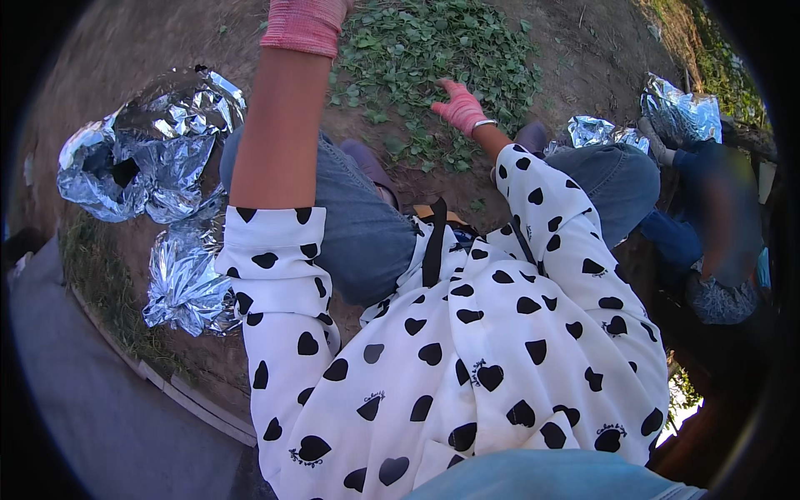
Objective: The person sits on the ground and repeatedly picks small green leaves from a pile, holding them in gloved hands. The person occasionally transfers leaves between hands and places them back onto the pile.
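A heap of loose green leaves (pixel 431 47) is spread on the bare soil in front of me. My right hand (pixel 464 111), in a pink knitted glove with bare fingertips, reaches over the near right part of the heap. Its visible fingers are apart and I see nothing held in them; whether they touch the leaves is unclear. A pale bangle (pixel 485 123) circles that wrist. My left hand (pixel 307 22), in a matching pink glove, stretches forward left of the leaves. The top of the view cuts off its fingers, hiding what they do.
To my left lie a crumpled silver foil bag (pixel 178 153) and a gathered foil bundle (pixel 190 281). Grey sheeting (pixel 112 375) has a raised border. My shoe (pixel 370 165) stands near the leaves. Another person (pixel 719 212) sits at right, near more foil (pixel 681 112).
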The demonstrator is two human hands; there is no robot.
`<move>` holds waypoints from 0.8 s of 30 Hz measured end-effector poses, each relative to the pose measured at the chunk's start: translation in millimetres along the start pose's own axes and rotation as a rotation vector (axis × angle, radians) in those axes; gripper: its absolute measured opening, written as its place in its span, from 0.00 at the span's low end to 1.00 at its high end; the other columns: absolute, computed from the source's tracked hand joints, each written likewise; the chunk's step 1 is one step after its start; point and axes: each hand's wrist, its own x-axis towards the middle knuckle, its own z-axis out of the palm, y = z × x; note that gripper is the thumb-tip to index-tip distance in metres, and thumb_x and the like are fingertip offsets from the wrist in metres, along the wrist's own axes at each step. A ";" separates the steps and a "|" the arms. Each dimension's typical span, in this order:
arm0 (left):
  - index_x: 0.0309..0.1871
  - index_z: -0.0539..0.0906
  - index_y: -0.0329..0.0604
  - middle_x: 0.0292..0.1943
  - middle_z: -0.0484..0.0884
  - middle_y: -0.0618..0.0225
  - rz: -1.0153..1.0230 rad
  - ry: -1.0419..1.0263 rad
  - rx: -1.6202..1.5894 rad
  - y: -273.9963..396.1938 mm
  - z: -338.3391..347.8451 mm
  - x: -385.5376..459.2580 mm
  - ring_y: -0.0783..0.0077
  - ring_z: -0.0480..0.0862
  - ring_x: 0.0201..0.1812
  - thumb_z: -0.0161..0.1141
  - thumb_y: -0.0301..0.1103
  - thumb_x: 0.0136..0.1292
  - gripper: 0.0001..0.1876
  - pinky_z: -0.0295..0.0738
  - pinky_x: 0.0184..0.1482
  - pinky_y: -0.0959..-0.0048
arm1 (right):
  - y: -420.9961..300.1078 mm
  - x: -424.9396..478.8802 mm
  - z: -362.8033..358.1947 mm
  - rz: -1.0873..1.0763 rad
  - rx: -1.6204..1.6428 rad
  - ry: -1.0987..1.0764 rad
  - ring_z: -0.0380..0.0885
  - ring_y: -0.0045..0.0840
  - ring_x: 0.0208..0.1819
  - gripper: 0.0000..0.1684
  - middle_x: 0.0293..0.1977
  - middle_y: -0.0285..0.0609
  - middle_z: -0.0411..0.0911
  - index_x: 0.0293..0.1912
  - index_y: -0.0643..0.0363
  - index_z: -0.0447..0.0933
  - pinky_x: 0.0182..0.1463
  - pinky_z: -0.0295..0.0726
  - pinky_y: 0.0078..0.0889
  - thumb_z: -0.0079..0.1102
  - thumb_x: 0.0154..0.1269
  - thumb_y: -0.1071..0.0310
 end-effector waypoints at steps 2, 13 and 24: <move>0.46 0.80 0.46 0.34 0.84 0.68 0.004 0.015 0.038 3.0 0.0 -9.2 0.74 0.84 0.32 0.57 0.32 0.66 0.07 0.80 0.31 0.77 | -29.1 1.2 3.8 -0.078 -0.099 -0.094 0.69 0.45 0.61 0.41 0.66 0.52 0.61 0.67 0.46 0.61 0.61 0.72 0.41 0.65 0.54 0.58; 0.49 0.79 0.44 0.37 0.84 0.68 -0.053 0.022 0.169 3.3 21.8 -8.9 0.75 0.83 0.36 0.55 0.33 0.68 0.10 0.79 0.38 0.78 | -63.7 55.1 40.1 -0.257 -0.442 -0.222 0.69 0.43 0.62 0.42 0.69 0.49 0.56 0.67 0.38 0.61 0.60 0.71 0.45 0.66 0.53 0.64; 0.52 0.79 0.43 0.37 0.83 0.68 0.020 0.085 0.104 28.0 17.6 -22.4 0.74 0.83 0.36 0.56 0.34 0.68 0.12 0.81 0.37 0.78 | -8.1 62.3 22.3 -0.139 0.081 0.005 0.76 0.46 0.46 0.16 0.44 0.49 0.74 0.45 0.52 0.75 0.49 0.76 0.43 0.61 0.57 0.61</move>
